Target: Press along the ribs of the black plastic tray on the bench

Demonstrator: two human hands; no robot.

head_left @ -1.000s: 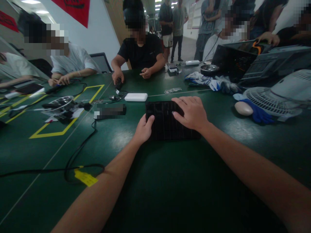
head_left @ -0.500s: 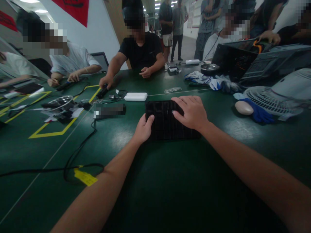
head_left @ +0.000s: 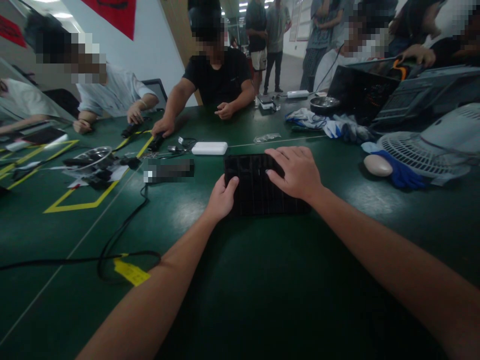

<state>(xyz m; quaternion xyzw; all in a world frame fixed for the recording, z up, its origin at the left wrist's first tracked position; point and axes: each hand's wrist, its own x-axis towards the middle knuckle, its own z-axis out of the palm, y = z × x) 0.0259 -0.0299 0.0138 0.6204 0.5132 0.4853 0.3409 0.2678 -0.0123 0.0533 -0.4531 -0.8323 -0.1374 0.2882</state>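
A flat black rectangular object (head_left: pixel 255 192) with faint grid-like lines lies on the green table (head_left: pixel 262 280) in front of me. My left hand (head_left: pixel 222 197) grips its left edge, the thumb on top and the other fingers mostly hidden. My right hand (head_left: pixel 296 172) rests over its upper right part, fingers a little apart across the far edge and thumb on the surface. Beyond the object's far left corner lies a white rectangular box (head_left: pixel 209 148). A dark device (head_left: pixel 170 171) with a cable is left of my left hand.
A black cable with a yellow tag (head_left: pixel 131 271) runs by my left forearm. At left is a metal bowl (head_left: pixel 98 157) amid dark parts. A fan (head_left: pixel 412 152), blue glove (head_left: pixel 403 172) and computer mouse (head_left: pixel 378 165) sit right. People sit across the table.
A seated person's hand at the left has shifted right along with a dark object. My hands and the black object look unchanged.
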